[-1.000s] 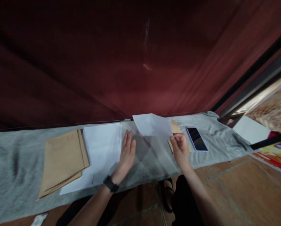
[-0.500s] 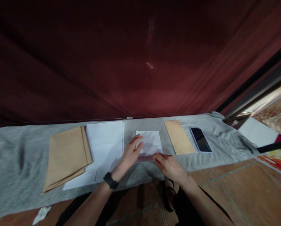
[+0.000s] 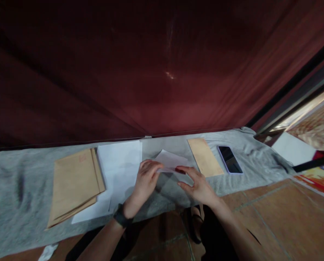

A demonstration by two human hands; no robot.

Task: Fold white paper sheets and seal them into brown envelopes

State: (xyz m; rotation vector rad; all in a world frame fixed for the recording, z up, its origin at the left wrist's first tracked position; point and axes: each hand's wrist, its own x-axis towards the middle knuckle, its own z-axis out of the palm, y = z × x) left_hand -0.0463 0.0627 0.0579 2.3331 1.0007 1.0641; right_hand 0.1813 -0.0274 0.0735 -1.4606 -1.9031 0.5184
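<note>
A folded sheet of white paper [image 3: 169, 159] is raised and tilted above the grey cloth. My left hand [image 3: 145, 179], with a dark watch on its wrist, pinches the paper's left end between thumb and fingers. My right hand [image 3: 196, 183] is at the near right edge; its fingertips touch or nearly touch the paper while the thumb stays apart below. Just right of the paper lies a tan envelope [image 3: 205, 157]. On the left is a stack of larger white sheets [image 3: 121, 166], partly under several brown envelopes [image 3: 73, 181].
A phone [image 3: 229, 159] in a pale purple case rests right of the tan envelope. Grey cloth [image 3: 12, 199] covers the long surface, backed by a dark red curtain [image 3: 151, 90]. Tiled floor [image 3: 270, 214] lies in front, with a crumpled white scrap [image 3: 48, 251] at lower left.
The folded paper has come up off the cloth and turned at an angle. My left hand has closed on its left end. The right hand's thumb and fingers have spread.
</note>
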